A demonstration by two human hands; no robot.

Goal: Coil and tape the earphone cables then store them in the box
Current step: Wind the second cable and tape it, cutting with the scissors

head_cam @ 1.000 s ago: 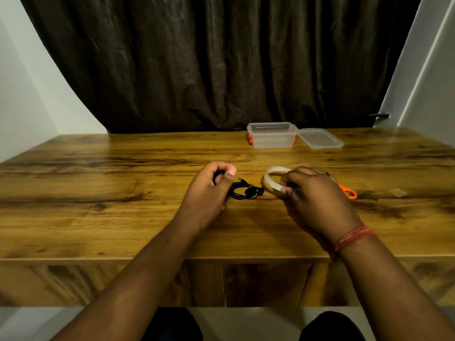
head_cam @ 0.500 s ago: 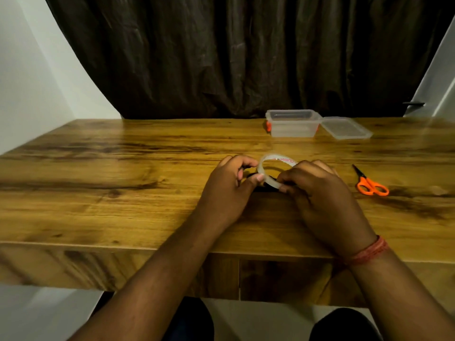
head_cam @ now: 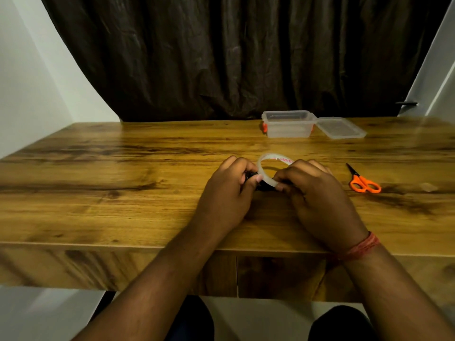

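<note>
Wooden table (head_cam: pixel 123 193), dark curtain (head_cam: pixel 221 57) behind. Coiled black earphone cable (head_cam: pixel 264 185) pinched by L hand (head_cam: pixel 227 193); tape roll (head_cam: pixel 264 166) gripped by R hand (head_cam: pixel 317 195), fingers curled, hands nearly touching.

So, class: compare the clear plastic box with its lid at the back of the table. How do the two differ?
The box is deep with upright walls; the lid is a shallow, flat tray shape. The box carries orange clips at its ends; the lid shows none. The box stands left, the lid lies to its right, against the box's right end. Both are clear plastic, rectangular, and rest on the table.
</note>
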